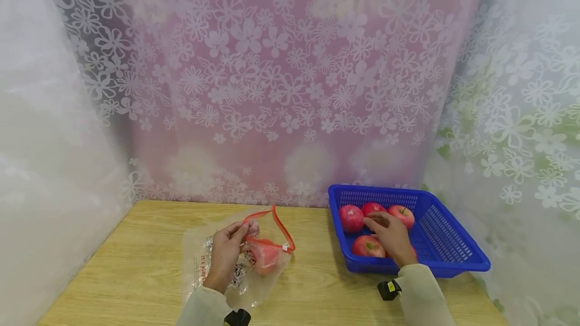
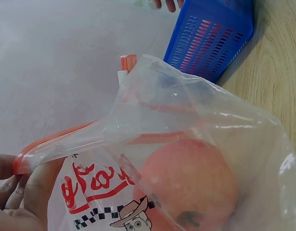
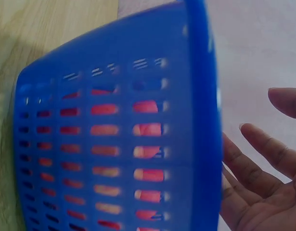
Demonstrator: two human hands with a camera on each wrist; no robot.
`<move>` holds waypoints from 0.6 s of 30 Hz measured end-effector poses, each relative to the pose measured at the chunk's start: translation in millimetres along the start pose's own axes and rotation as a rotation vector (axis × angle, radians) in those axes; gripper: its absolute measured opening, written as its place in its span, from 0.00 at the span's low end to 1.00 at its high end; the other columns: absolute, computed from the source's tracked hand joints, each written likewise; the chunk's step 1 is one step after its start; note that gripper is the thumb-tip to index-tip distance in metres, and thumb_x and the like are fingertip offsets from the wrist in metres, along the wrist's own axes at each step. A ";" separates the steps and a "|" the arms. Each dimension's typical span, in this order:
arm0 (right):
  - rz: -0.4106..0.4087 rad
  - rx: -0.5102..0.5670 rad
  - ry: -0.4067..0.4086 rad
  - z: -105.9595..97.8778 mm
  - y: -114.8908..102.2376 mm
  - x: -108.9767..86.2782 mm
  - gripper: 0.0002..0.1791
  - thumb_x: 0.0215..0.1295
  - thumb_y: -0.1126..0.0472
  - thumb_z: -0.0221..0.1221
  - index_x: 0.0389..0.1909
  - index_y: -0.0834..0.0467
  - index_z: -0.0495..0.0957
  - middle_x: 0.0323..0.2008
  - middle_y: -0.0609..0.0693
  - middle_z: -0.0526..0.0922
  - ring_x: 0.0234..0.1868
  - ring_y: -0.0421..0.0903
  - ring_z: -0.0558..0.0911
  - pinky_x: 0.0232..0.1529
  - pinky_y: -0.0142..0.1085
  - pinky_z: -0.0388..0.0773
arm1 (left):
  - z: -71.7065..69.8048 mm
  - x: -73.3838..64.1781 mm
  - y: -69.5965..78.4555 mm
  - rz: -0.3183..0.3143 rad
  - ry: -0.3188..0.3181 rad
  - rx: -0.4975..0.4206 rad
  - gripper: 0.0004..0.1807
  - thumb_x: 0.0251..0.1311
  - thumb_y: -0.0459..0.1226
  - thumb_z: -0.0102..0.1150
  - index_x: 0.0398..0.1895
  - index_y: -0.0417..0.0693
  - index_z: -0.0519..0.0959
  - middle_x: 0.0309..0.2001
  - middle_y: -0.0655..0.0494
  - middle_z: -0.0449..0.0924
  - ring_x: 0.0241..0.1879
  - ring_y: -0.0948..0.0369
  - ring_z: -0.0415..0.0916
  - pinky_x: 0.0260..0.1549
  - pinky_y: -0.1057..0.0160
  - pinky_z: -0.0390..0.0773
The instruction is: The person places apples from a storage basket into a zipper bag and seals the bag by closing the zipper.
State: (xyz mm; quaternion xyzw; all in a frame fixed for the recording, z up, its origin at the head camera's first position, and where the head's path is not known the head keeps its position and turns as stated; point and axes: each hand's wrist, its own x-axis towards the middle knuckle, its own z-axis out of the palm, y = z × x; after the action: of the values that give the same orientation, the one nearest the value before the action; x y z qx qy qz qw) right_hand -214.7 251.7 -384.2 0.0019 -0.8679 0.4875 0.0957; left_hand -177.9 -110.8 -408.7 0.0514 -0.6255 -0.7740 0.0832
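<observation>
My left hand pinches the red zip edge of a clear printed plastic bag between thumb and fingers. Inside the bag is a pinkish-red apple, its stem hollow toward the bottom of the left wrist view. The bag's mouth gapes within its red zip strip. My right hand is over the blue plastic basket, fingers spread and slightly bent above the apples. Several red apples sit in the basket's left half. In the right wrist view the fingers hold nothing.
Light wooden table lies under the bag and basket. A pinkish sheet with white flowers hangs behind, and pale sheets close both sides. The basket stands at the table's right side, its rim raised around the apples.
</observation>
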 end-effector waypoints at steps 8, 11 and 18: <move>0.016 -0.046 -0.006 -9.1 10.8 1.1 0.26 0.69 0.48 0.56 0.57 0.64 0.75 0.52 0.63 0.80 0.49 0.55 0.82 0.46 0.43 0.81 | -1.4 -2.4 -1.3 -0.006 -0.015 -0.020 0.16 0.71 0.34 0.50 0.53 0.31 0.76 0.43 0.46 0.84 0.40 0.63 0.83 0.29 0.68 0.81; 0.023 -0.060 -0.008 -13.1 11.5 0.6 0.26 0.70 0.47 0.56 0.57 0.65 0.75 0.53 0.63 0.79 0.48 0.54 0.82 0.45 0.42 0.81 | -1.4 -1.2 -1.1 -0.002 -0.013 -0.017 0.16 0.71 0.34 0.50 0.53 0.31 0.77 0.43 0.46 0.84 0.40 0.64 0.82 0.29 0.69 0.81; 0.040 -0.104 -0.017 -23.2 17.9 3.1 0.31 0.70 0.44 0.54 0.60 0.67 0.72 0.55 0.65 0.77 0.50 0.56 0.80 0.48 0.47 0.80 | -2.6 0.0 -2.3 0.009 -0.010 -0.019 0.15 0.71 0.34 0.50 0.52 0.31 0.77 0.42 0.46 0.85 0.39 0.64 0.83 0.29 0.69 0.81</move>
State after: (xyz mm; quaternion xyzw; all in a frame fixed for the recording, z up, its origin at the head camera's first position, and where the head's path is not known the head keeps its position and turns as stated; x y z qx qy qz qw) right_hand -215.7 281.0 -387.1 -0.0165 -0.8927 0.4434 0.0787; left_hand -177.6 -112.8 -411.5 0.0439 -0.6187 -0.7799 0.0841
